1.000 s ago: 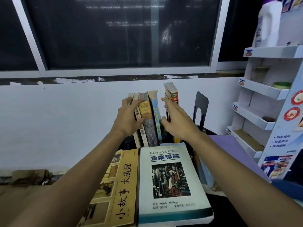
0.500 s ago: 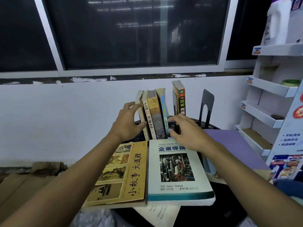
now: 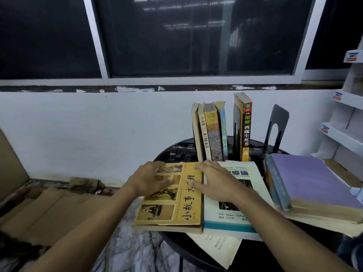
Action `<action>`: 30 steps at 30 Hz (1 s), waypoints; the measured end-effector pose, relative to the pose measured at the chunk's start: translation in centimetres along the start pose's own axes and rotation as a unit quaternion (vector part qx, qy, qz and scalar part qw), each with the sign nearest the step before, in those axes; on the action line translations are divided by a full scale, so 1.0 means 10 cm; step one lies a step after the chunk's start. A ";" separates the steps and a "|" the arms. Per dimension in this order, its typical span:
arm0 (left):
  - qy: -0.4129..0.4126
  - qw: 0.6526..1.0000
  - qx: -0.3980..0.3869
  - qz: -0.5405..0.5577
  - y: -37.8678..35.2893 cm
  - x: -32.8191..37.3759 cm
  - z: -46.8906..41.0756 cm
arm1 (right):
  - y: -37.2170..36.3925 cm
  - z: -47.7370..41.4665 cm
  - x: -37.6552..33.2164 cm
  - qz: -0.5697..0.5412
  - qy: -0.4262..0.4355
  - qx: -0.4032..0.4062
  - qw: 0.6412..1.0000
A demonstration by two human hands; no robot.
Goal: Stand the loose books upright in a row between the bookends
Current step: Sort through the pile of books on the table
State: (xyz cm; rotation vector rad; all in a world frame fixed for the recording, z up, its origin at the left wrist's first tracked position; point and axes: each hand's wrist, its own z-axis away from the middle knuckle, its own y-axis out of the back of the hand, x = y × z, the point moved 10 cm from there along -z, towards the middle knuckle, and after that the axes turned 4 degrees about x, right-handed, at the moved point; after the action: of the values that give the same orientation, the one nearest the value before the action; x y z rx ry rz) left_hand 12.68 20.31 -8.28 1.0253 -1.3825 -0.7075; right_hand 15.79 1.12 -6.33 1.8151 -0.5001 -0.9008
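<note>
Before the upright row (image 3: 211, 132), on the round surface (image 3: 172, 154), three loose books lie flat: a purple book (image 3: 310, 179) to the row's front-right, a white book (image 3: 253, 185) straight in front, a yellow book (image 3: 188, 201) front-left. Both hands have left the row, which they were steadying a second ago, and dropped onto these. The left hand (image 3: 151, 179) rests flat on the yellow book; the right hand (image 3: 218, 183) spreads across its seam with the white book, fingers straight, gripping nothing. So the row looks settled, and the yellow book is likely next. Its left corner seems to overhang the surface's edge, offering a free lip. Right of the row come a gap, one tall book (image 3: 245, 128), then open room up to the bookend (image 3: 277, 126).
</note>
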 end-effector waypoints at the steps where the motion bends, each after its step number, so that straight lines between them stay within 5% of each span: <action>1: 0.006 1.000 -0.001 -0.004 -0.03 -0.06 0.01 | -0.03 -0.03 -0.01 0.009 0.000 -0.003 1.000; 8: 0.058 0.997 -0.030 0.046 -0.21 -0.33 -0.01 | -0.28 -0.22 -0.04 0.081 0.003 -0.028 0.996; 16: 0.026 0.987 -0.021 0.160 -0.19 -0.38 -0.06 | -0.35 -0.27 -0.05 0.107 0.007 -0.014 0.994; 23: 0.037 0.880 0.064 0.470 0.16 -0.33 -0.04 | -0.28 -0.29 -0.10 0.078 -0.008 -0.012 0.997; 30: 0.039 0.837 0.032 0.544 0.22 -0.07 0.05 | -0.08 -0.34 -0.29 -0.067 -0.012 -0.003 0.998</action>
State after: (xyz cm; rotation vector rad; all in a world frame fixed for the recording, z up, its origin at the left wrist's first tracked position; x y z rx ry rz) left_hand 11.80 21.73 -6.69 0.1735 -1.6324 0.2392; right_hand 16.47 5.49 -5.32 1.8507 -0.3941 -1.0147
